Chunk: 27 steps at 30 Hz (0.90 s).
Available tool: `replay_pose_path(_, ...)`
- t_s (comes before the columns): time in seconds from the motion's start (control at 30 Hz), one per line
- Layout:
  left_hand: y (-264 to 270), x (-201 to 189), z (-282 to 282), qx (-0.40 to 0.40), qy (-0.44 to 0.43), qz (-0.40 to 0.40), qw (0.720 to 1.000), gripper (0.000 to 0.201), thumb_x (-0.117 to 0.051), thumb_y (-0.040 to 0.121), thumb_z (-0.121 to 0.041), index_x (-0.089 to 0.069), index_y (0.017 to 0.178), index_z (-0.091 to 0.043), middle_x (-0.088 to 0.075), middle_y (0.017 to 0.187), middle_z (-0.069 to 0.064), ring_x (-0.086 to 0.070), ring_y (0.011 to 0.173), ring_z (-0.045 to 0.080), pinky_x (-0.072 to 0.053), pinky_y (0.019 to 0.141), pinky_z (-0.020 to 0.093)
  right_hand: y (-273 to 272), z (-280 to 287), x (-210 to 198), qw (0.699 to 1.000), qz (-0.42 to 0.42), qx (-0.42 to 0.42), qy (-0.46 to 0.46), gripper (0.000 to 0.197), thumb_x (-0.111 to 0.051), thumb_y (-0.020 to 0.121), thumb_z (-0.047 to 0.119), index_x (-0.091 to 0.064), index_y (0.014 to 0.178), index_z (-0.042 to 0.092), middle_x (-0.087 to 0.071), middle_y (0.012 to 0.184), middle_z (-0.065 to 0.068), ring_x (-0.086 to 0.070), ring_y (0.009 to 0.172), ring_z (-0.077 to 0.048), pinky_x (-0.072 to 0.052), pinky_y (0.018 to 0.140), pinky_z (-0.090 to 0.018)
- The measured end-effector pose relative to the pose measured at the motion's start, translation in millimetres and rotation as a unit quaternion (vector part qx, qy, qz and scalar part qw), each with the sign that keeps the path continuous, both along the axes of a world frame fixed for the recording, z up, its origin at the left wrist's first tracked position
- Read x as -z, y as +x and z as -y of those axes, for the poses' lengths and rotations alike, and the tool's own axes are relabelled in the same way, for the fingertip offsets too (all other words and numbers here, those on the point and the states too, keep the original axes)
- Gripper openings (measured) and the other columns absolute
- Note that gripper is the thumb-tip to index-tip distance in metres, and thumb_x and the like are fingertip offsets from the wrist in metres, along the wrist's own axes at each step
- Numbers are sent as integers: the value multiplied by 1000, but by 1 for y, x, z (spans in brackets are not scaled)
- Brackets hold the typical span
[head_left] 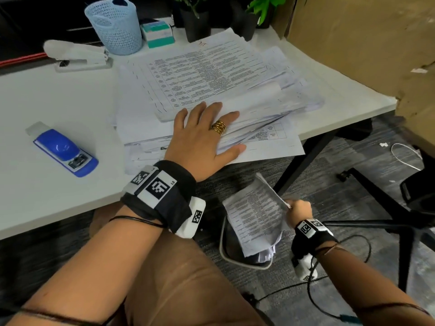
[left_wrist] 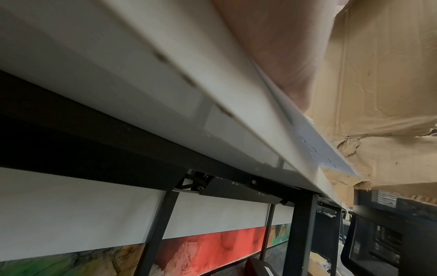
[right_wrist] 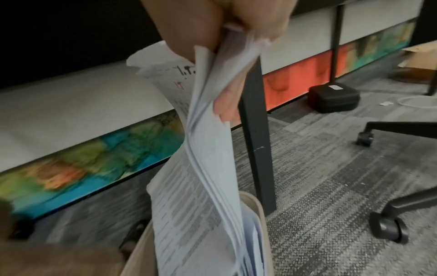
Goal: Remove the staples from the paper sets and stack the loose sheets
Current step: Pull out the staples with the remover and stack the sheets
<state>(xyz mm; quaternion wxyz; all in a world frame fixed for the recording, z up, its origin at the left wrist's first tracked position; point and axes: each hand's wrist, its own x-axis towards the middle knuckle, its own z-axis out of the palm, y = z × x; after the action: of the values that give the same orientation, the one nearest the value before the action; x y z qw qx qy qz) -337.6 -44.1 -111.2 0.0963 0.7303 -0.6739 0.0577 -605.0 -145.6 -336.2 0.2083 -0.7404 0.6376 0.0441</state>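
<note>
A thick, untidy stack of printed sheets point(head_left: 211, 81) lies on the white desk point(head_left: 58, 102). My left hand point(head_left: 207, 137) rests flat on its near edge with straight, spread fingers. Below the desk edge my right hand point(head_left: 299, 208) pinches one corner of a paper set point(head_left: 254, 215), which hangs down into a beige-rimmed bin point(head_left: 222, 245) on the floor. The right wrist view shows this paper set point(right_wrist: 208, 168) fanned out under my right hand point(right_wrist: 227, 28). In the left wrist view only the palm of my left hand point(left_wrist: 283, 52) and the desk edge show.
A blue stapler point(head_left: 63, 149) lies at the desk's left, a white stapler point(head_left: 77, 55) further back. A light blue mesh basket point(head_left: 115, 27), a small box point(head_left: 157, 31) and potted plants point(head_left: 195, 17) stand behind. Cardboard point(head_left: 364, 43) rises at right; chair legs point(head_left: 388, 222) and cables cross the carpet.
</note>
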Motion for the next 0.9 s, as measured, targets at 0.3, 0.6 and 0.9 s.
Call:
replay_pose_path(0.3,0,0,0,0,-1,-3,1000,71,-18,83,-72,-26,144,-36,-26,151,1,-19,140,26,-9,111,46,9,-57,22,956,42,-283,70,53,-44,86,-8,-47,137,8,-44,141,-17,-48,126,-30,-38,103,-29)
replay_pose_path(0.6,0,1,1,0,0,-1,1000,73,-17,83,-73,-26,144,-35,-26,151,2,-20,139,26,-10,111,47,-16,-54,-2,955,-70,-289,15,44,-43,89,3,-51,132,12,-51,136,-10,-52,120,-25,-41,100,-31)
replay_pose_path(0.9,-1,-2,-1,-2,14,3,1000,77,-10,80,-74,-21,146,-36,-23,153,2,-17,140,26,-10,112,47,32,-67,28,938,67,-338,30,60,-23,98,49,-53,132,10,-48,140,-14,-45,130,-24,-30,111,-29)
